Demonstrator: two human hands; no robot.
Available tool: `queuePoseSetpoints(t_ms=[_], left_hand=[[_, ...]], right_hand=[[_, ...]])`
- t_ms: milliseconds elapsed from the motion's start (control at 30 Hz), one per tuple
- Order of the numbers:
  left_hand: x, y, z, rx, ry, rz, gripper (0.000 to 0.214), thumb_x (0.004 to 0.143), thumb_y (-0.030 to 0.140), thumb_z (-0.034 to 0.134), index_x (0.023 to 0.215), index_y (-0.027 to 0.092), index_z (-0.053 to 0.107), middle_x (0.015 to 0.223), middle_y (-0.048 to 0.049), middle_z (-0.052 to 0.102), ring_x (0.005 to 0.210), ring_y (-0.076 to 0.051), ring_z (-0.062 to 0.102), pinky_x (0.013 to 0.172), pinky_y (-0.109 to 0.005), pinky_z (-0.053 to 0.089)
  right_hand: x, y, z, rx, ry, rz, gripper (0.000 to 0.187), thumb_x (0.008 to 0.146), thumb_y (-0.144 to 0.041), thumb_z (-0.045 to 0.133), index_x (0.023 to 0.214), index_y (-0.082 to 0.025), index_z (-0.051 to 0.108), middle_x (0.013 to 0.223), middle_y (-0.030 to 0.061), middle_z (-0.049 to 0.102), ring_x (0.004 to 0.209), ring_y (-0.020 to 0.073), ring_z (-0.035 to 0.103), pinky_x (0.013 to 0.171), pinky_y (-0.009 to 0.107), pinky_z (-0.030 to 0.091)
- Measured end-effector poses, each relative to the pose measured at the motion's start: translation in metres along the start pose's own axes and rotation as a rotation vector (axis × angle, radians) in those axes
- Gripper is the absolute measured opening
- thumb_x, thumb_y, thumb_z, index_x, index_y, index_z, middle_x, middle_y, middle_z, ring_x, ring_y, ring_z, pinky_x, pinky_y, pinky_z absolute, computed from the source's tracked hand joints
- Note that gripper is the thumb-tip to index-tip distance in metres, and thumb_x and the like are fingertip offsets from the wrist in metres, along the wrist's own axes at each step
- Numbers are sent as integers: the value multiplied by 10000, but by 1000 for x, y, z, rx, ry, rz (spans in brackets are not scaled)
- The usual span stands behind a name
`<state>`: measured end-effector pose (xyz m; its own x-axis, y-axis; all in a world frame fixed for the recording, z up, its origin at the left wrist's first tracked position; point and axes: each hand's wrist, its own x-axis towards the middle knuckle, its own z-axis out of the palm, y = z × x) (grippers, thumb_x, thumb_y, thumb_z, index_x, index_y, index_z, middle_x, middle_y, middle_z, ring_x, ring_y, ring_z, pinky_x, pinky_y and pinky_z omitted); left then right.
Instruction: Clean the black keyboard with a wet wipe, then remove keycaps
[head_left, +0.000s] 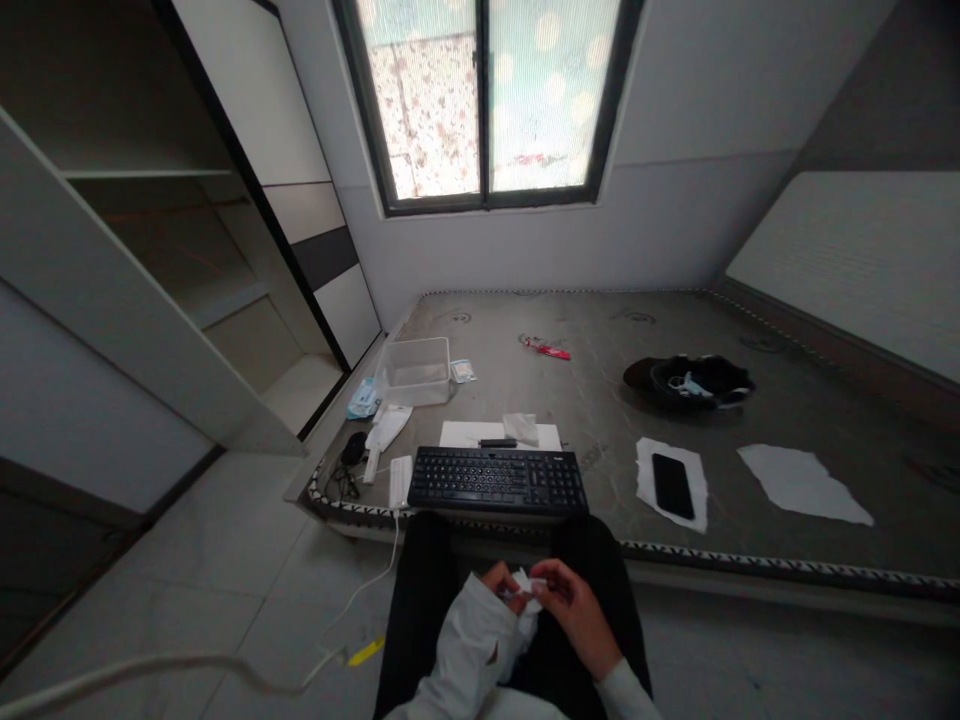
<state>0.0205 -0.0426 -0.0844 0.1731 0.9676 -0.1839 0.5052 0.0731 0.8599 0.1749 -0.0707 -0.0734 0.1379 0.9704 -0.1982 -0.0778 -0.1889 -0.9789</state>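
Both my hands are low in the view, over my lap, and together they pinch a small crumpled white tissue. My left hand has its fingers closed on the tissue's left side. My right hand pinches it from the right with curled fingers. Just beyond my knees a black keyboard lies at the front edge of a bare grey mattress. Behind the keyboard is a white sheet with a crumpled tissue and a small dark object on it.
A black phone rests on white paper; another torn white paper lies to the right. A clear plastic box, a red packet, a black helmet-like object, a mouse and a white cable are around. An open wardrobe stands left.
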Motion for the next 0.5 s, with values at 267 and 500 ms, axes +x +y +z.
queuePoseSetpoints(t_ms=[267, 500], left_hand=[[1, -11, 5, -73, -71, 55, 302, 780, 491, 595, 658, 215, 595, 620, 3, 661, 550, -133, 543, 555, -240, 429], [3, -28, 23, -127, -73, 104, 453, 804, 618, 563, 804, 201, 741, 765, -53, 764, 652, -176, 652, 617, -272, 500]], right_hand=[[-5, 13, -4, 65, -147, 105, 566, 746, -689, 674, 1023, -197, 706, 868, 61, 725, 795, 242, 662, 653, 316, 515], [-8, 10, -11, 57, -150, 77, 519, 755, -647, 697, 1004, -192, 720, 947, 81, 740, 898, 277, 676, 781, 352, 517]])
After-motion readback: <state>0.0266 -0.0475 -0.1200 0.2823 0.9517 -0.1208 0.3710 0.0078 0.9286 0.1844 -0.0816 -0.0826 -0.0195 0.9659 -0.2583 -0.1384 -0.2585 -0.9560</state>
